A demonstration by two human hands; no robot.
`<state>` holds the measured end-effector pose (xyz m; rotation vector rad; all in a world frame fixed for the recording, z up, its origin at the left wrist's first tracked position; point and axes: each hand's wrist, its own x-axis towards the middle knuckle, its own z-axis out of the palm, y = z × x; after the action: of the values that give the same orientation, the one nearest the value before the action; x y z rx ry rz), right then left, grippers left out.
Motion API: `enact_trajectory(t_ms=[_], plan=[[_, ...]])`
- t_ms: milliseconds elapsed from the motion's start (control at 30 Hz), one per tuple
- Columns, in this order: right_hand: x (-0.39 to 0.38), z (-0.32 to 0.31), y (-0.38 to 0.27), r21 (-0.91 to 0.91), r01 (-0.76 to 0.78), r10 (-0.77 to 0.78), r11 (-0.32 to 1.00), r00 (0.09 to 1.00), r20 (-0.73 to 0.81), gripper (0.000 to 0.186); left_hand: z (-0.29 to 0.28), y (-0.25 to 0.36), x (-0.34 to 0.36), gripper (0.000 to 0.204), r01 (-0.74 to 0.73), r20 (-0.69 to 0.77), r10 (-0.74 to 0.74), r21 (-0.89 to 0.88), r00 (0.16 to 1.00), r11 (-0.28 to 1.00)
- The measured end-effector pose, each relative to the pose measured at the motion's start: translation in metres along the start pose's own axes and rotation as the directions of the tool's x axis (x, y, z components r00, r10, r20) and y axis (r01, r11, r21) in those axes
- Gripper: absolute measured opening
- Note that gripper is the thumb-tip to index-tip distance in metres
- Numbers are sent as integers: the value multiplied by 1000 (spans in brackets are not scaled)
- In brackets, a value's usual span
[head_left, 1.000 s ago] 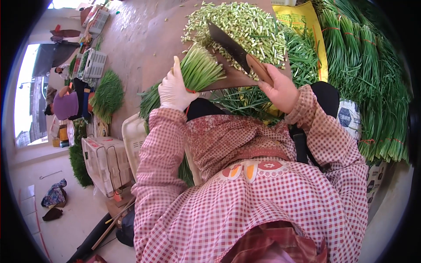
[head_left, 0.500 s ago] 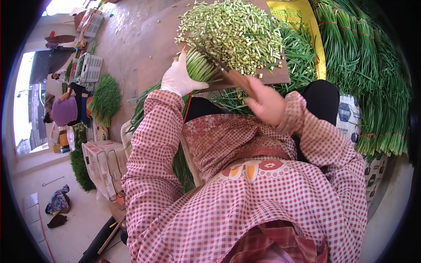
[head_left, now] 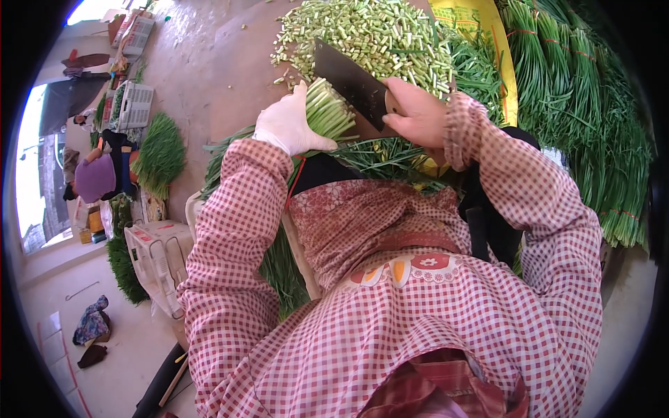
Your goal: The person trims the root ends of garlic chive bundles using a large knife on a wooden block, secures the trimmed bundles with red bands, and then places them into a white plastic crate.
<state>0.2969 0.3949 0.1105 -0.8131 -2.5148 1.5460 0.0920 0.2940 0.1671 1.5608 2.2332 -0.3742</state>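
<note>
My left hand (head_left: 284,123), in a white glove, is closed around a bunch of green stems (head_left: 327,111) lying on a brown board (head_left: 244,83), pale cut ends upward, long leaves trailing below. My right hand (head_left: 412,111) grips the wooden handle of a dark cleaver (head_left: 348,76); its broad blade lies just right of the bunch's cut ends, pointing up-left. A heap of short chopped stem pieces (head_left: 355,31) covers the board's far part.
Long green bundles (head_left: 578,132) are stacked at the right beside a yellow sack (head_left: 502,35). Loose leaves (head_left: 474,70) lie by the board. At the left are a co-worker in purple (head_left: 94,181), a grass pile (head_left: 157,153) and white crates (head_left: 136,104).
My right hand with the cleaver has swung left and down onto the bunch, then risen again beside it. My left hand has shifted slightly, still holding the bunch.
</note>
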Motion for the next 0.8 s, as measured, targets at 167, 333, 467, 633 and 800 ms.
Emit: enact_trajectory(t_ms=[167, 333, 467, 633, 800], plan=[[15, 18, 3, -30, 99, -101, 995, 993, -56, 40, 22, -7, -6, 113, -153, -247, 123, -106, 961, 983], [14, -13, 1, -86, 5, -2, 996, 999, 33, 22, 20, -17, -5, 97, -58, -261, -6, -239, 965, 969], [13, -20, 12, -253, 95, -115, 963, 991, -63, 21, 17, -34, 4, 91, -35, -323, -78, -328, 943, 944], [14, -22, 8, -319, 36, -70, 947, 993, -95, 22, 21, -20, 2, 108, -14, -313, -78, -282, 946, 959], [6, -15, -4, -325, -13, 7, 946, 1000, -19, 23, 10, -40, 22, 124, -74, -70, 62, -183, 996, 980]])
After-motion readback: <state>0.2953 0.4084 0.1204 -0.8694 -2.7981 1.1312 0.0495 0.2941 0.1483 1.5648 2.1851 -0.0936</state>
